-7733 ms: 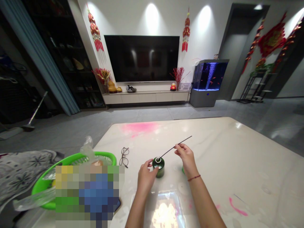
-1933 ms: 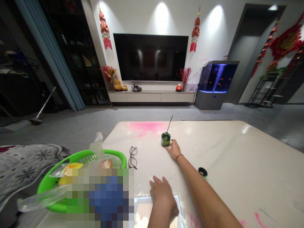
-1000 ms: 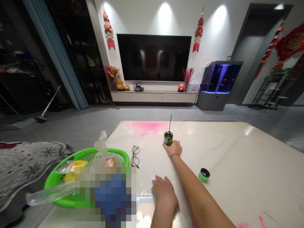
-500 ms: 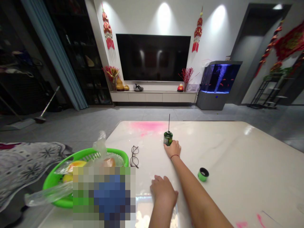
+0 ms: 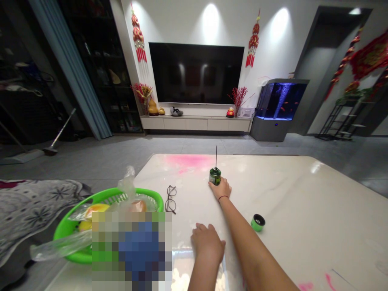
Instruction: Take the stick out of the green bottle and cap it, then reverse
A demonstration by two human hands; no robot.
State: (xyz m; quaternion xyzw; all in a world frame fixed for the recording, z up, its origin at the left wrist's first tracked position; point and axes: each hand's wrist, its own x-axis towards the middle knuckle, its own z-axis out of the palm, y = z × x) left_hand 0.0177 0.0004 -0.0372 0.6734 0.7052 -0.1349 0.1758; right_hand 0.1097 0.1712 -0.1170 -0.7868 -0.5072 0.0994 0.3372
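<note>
My right hand [image 5: 222, 189] is wrapped round the lower part of a small dark green bottle [image 5: 215, 176], which stands upright on the white table with a thin black stick rising from its neck. Nearer to me, my left hand [image 5: 207, 242] is palm down with its fingers slightly curled, and nothing shows in it. It lies by the upper edge of a bright, pale panel [image 5: 182, 270]. A short green cylinder with a black inside [image 5: 258, 222] rests on the table to the right of my right forearm.
Folded-out glasses [image 5: 171, 199] lie left of the hands. A green basket [image 5: 60, 232] with fruit and plastic bags is at the left, partly pixelated. Pink smears [image 5: 189, 161] mark the table's far edge and its near right. A television and fish tank stand beyond.
The view has shifted very slightly. Both hands keep their places, and the right one is still round the bottle.
</note>
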